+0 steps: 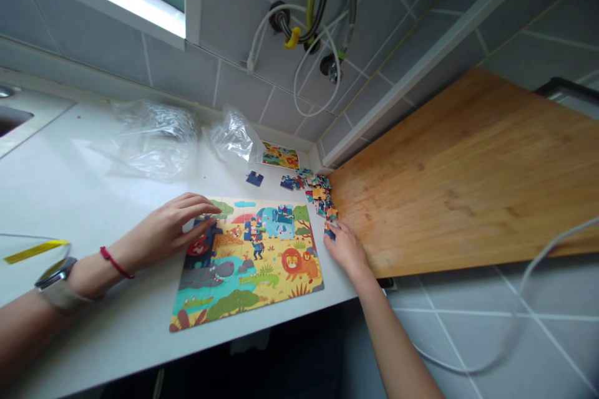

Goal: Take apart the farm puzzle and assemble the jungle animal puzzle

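Note:
An animal puzzle (276, 255) lies on the white counter, showing lions, a hippo, an elephant and crocodiles. Some loose dark blue pieces rest on top of it. My left hand (182, 221) reaches over its upper left corner, fingers stretched out, beside a cluster of dark blue pieces (199, 246) with a red figure. To the right of the puzzle, my right hand (346, 250) has its fingertips on a dark blue puzzle piece (330, 231), at the near end of a pile of loose pieces (319, 193). Its fingers are partly hidden.
Clear plastic bags (156, 137) and a small picture card (281, 155) lie along the back wall. One blue piece (255, 178) sits apart behind the puzzle. A wooden board (468, 181) borders the pile on the right. Hoses and a white cable (294, 75) hang above.

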The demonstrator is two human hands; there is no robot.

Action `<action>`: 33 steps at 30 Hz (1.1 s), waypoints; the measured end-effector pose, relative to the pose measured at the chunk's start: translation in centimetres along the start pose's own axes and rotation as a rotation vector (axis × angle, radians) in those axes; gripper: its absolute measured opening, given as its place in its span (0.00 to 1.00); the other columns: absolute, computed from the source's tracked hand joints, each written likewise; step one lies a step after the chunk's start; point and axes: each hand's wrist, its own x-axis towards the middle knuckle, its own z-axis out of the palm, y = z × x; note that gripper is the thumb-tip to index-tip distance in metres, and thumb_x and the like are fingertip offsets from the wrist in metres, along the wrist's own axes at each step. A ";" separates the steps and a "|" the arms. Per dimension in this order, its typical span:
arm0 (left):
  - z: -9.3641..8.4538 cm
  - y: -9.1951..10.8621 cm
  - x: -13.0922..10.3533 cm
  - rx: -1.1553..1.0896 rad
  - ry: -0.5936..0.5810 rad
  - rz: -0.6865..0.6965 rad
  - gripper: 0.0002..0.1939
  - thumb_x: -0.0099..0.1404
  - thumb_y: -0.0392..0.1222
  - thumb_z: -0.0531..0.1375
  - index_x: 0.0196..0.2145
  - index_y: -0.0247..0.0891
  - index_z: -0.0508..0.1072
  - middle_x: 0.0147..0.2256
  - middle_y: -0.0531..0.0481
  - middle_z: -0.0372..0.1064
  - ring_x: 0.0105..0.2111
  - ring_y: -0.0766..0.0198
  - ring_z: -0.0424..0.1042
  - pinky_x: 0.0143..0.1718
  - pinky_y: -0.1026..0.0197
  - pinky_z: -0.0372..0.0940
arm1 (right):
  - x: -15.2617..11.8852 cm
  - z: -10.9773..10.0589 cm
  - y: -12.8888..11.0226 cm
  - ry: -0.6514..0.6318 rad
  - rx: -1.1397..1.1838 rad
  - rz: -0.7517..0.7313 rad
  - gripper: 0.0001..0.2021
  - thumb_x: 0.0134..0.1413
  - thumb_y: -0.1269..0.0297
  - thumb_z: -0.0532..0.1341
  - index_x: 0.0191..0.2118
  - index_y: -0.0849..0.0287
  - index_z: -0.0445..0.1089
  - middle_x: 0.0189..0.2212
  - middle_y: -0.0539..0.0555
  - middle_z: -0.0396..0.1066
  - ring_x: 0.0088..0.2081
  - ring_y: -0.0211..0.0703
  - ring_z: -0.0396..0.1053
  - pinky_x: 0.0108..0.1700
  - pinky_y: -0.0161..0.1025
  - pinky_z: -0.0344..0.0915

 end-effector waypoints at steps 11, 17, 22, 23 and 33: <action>0.1 -0.1 0.0 -0.022 -0.015 -0.008 0.12 0.72 0.49 0.58 0.44 0.44 0.80 0.42 0.46 0.78 0.42 0.55 0.77 0.44 0.54 0.74 | 3.4 -0.8 1.8 0.059 0.194 0.002 0.26 0.65 0.58 0.60 0.65 0.61 0.68 0.59 0.65 0.73 0.59 0.55 0.72 0.61 0.47 0.67; 0.1 -0.1 -0.2 -0.027 -0.008 -0.051 0.13 0.73 0.48 0.58 0.44 0.42 0.80 0.43 0.44 0.78 0.43 0.56 0.77 0.45 0.53 0.74 | 5.3 -0.3 1.4 0.059 0.212 0.075 0.25 0.60 0.61 0.63 0.62 0.62 0.71 0.56 0.66 0.75 0.57 0.61 0.74 0.58 0.51 0.69; 0.1 0.2 -0.1 -0.030 -0.023 -0.034 0.12 0.74 0.46 0.57 0.45 0.42 0.80 0.42 0.45 0.78 0.43 0.56 0.76 0.46 0.53 0.73 | 4.5 0.0 1.5 0.205 0.309 0.025 0.31 0.52 0.61 0.67 0.62 0.61 0.71 0.52 0.64 0.74 0.54 0.58 0.74 0.58 0.51 0.69; 0.1 0.3 0.0 -0.030 -0.031 -0.034 0.12 0.74 0.45 0.57 0.45 0.42 0.80 0.41 0.45 0.78 0.43 0.56 0.76 0.45 0.53 0.73 | 4.0 -0.2 1.2 0.252 0.339 -0.017 0.30 0.52 0.60 0.67 0.62 0.60 0.72 0.53 0.64 0.73 0.54 0.58 0.73 0.59 0.52 0.69; 0.3 0.4 0.0 -0.010 -0.062 -0.028 0.13 0.75 0.44 0.56 0.45 0.41 0.80 0.42 0.45 0.79 0.43 0.56 0.76 0.45 0.52 0.73 | -3.8 -2.3 -9.3 -0.091 0.538 -0.701 0.33 0.57 0.67 0.69 0.68 0.47 0.64 0.59 0.57 0.71 0.63 0.54 0.64 0.67 0.58 0.61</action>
